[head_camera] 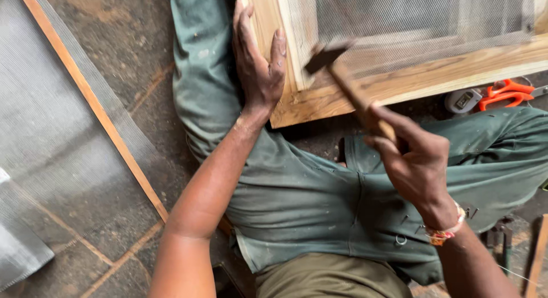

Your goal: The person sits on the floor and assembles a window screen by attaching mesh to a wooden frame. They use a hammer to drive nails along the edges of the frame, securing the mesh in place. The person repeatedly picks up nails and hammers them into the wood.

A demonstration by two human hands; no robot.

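Seated on the floor (103,229), legs in green trousers (302,195) spread, with a wooden frame (399,84) propped across them at upper right of the frame. Left hand (258,58) laid flat and open against the frame's corner post at top centre, fingers spread, thumb hooked over the inner edge, steadying rather than gripping. Right hand (414,158) at centre right closed tight round the wooden handle of a hammer (342,75), dark head raised just above the inner strip where wire mesh (411,18) meets the wood (blurred, so the exact point under it cannot be told).

For a clean blow, judging from this: keep short strokes, face square to the strip, left fingers well clear of the strike line, frame pressed firm against the thigh so it does not bounce, mesh kept taut and flat beneath the strip.

At left of the frame, a second mesh panel (45,127) edged with a thin wooden strip (91,98), lying on the tiled floor. At far right, just below the frame, a small grey tape measure (463,100) with a pale label patch, beside orange-handled snips (505,92). No packages or signs in view. A beaded band on the right wrist.
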